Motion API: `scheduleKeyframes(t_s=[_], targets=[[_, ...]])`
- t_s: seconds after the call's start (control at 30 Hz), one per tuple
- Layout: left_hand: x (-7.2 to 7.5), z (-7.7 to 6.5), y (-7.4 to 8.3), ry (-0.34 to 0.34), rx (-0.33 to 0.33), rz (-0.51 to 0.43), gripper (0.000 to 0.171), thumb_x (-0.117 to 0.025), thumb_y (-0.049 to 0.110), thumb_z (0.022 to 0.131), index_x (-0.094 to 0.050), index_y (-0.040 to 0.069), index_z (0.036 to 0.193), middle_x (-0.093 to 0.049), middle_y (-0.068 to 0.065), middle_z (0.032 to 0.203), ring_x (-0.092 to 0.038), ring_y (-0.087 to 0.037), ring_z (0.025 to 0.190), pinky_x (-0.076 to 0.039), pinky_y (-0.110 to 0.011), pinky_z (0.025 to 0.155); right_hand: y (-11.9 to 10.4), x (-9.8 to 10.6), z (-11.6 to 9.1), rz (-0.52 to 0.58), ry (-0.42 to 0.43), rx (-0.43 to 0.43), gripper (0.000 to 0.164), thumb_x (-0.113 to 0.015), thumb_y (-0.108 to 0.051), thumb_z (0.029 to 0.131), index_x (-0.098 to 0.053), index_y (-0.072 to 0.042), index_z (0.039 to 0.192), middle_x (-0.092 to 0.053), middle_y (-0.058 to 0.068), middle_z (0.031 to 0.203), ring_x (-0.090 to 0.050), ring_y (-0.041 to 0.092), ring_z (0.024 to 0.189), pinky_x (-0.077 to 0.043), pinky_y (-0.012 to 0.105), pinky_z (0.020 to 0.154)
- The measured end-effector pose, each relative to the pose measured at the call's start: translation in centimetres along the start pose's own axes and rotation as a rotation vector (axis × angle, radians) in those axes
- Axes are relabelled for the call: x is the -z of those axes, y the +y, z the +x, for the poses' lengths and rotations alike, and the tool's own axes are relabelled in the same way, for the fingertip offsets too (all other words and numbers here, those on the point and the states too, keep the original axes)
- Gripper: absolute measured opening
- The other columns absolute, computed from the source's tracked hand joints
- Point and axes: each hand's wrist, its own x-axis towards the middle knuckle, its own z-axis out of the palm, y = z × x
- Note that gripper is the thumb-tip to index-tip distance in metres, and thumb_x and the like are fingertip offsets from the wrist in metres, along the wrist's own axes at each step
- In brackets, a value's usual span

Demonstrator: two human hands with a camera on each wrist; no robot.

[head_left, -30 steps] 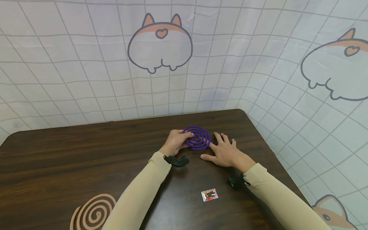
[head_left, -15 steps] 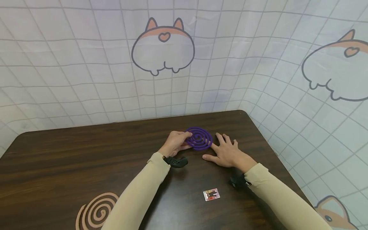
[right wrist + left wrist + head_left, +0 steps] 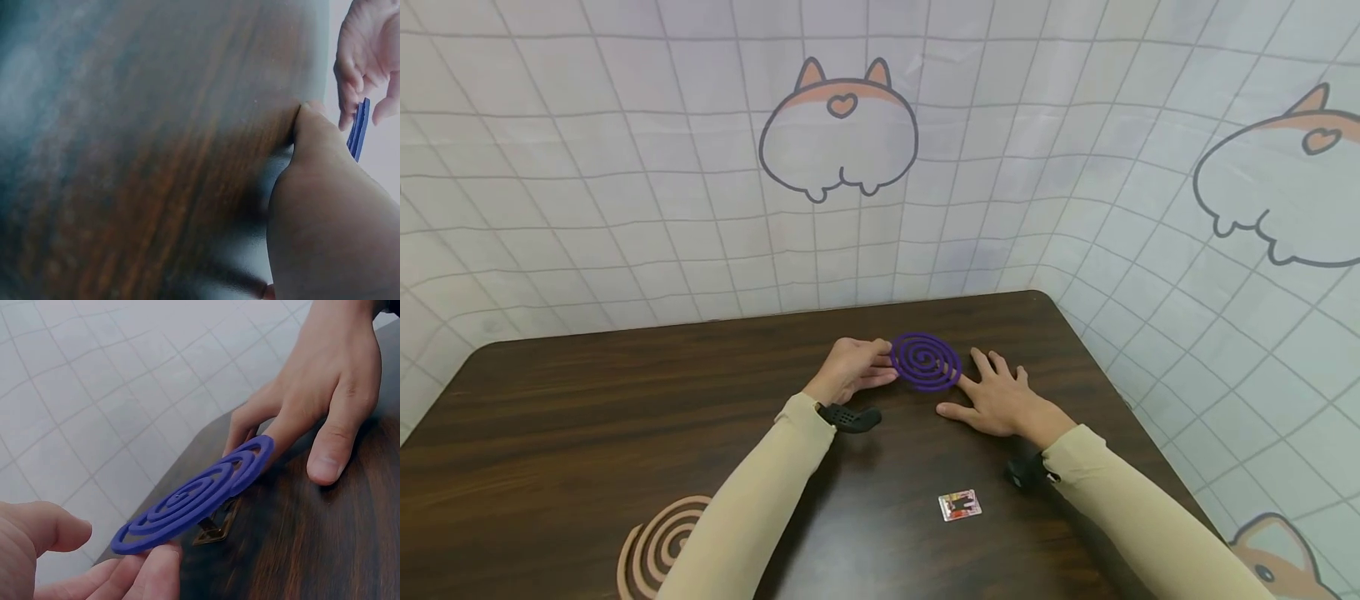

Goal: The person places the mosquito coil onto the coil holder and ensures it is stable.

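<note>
A purple mosquito coil (image 3: 156, 541) sits tilted on a small metal stand (image 3: 214, 532) near the far right of the dark table. My left hand (image 3: 856, 368) is at the coil's left edge. Its thumb is raised clear of the coil, while the fingertips stay below and by the lower rim; whether they bear its weight cannot be told. On the other side, my right hand (image 3: 1002, 402) rests on the tabletop with fingers spread. Its index finger reaches under the coil toward the stand, and the coil hides the fingertip.
A tan mosquito coil (image 3: 625, 560) lies at the lower left, partly covered by my left sleeve. In front of the hands is a small picture card (image 3: 960, 505) on the wooden table (image 3: 625, 400). A white gridded cloth wall (image 3: 715, 200) borders the back and right side.
The left thumb has come off the top of the purple coil, and the left hand has drawn back leftward to its edge. My right hand holds its place; the view has shifted slightly.
</note>
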Motion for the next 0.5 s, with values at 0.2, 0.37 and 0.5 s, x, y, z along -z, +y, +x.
scheduleKeyframes(t_s=[0.2,0.37,0.5], targets=[[0.6,-0.5,0.2,-0.004,-0.006,0.025,0.036,-0.061,0.017,0.103,-0.064,-0.007,0.130,-0.071,-0.010,0.097,-0.076,-0.014,0.072,-0.064,-0.024,0.073,0.0,0.0,-0.2,0.004,0.000,0.002,0.081,-0.039,-0.076,0.099,-0.028,-0.030,0.164,-0.015,0.025,0.172,-0.017,0.053,0.157,-0.024,0.085,0.113],[1.4,-1.1,0.6,0.002,-0.018,0.044,0.040,-0.060,0.017,0.103,-0.061,-0.008,0.134,-0.071,-0.011,0.097,-0.076,-0.013,0.072,-0.064,-0.024,0.073,-0.1,-0.2,-0.2,-0.014,0.004,0.000,0.080,-0.037,-0.076,0.099,-0.028,-0.031,0.164,-0.016,0.024,0.172,-0.019,0.052,0.157,-0.026,0.086,0.110],[2.1,-1.5,1.0,0.005,-0.025,0.053,0.042,-0.060,0.016,0.103,-0.060,-0.009,0.136,-0.071,-0.011,0.099,-0.077,-0.013,0.073,-0.064,-0.024,0.073,-0.2,-0.2,-0.3,-0.010,-0.002,-0.009,0.081,-0.036,-0.077,0.099,-0.026,-0.031,0.165,-0.014,0.023,0.172,-0.017,0.052,0.157,-0.025,0.087,0.110]])
